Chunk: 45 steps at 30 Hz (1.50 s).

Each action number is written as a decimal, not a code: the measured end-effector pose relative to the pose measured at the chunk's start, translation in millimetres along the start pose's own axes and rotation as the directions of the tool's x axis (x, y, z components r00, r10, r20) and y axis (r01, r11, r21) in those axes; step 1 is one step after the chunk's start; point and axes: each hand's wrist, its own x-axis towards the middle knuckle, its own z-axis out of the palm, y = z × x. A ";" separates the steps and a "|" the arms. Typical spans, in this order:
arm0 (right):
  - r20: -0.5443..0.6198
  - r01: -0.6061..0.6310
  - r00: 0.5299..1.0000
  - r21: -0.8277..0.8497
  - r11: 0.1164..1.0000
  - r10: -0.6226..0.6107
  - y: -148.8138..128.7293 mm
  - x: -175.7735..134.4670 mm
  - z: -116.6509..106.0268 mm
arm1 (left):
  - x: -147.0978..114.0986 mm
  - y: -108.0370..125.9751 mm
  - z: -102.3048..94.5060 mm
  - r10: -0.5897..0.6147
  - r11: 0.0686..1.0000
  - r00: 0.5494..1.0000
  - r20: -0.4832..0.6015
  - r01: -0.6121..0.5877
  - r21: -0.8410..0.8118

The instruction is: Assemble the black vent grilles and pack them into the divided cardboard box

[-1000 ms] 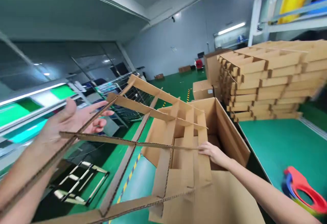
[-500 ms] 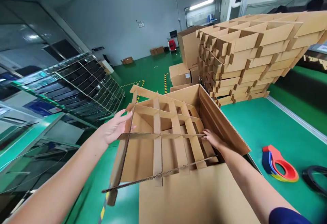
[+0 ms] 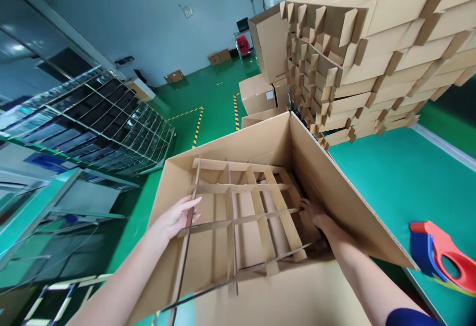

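Tan cardboard divider [image 3: 263, 229] forms an open, crisscrossed grid.

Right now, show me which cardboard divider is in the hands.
The divider gripped by the left hand and right hand, at the mouth of the open box; the other dividers sit piled on the green table, untouched.

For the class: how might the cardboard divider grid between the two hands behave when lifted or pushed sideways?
The divider grid is probably light for its size, being thin strips around large open cells. It may skew under a sideways push, since the crossing strips show no diagonal bracing.
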 end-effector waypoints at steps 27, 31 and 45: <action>0.056 0.073 0.997 -0.242 0.968 -0.061 72.9 -12.3 94.1 | 249.6 -276.5 -12.1 0.307 0.696 0.920 -0.243 -0.043 0.717; -0.003 -0.052 0.999 -0.230 0.972 0.053 49.0 -3.0 78.4 | 240.9 -303.2 6.6 0.383 0.543 0.909 -0.162 -0.080 0.836; 0.454 0.164 0.865 0.143 0.976 -0.213 -163.7 -15.3 6.0 | 221.8 -343.0 91.1 0.220 0.491 0.961 -0.168 0.039 0.870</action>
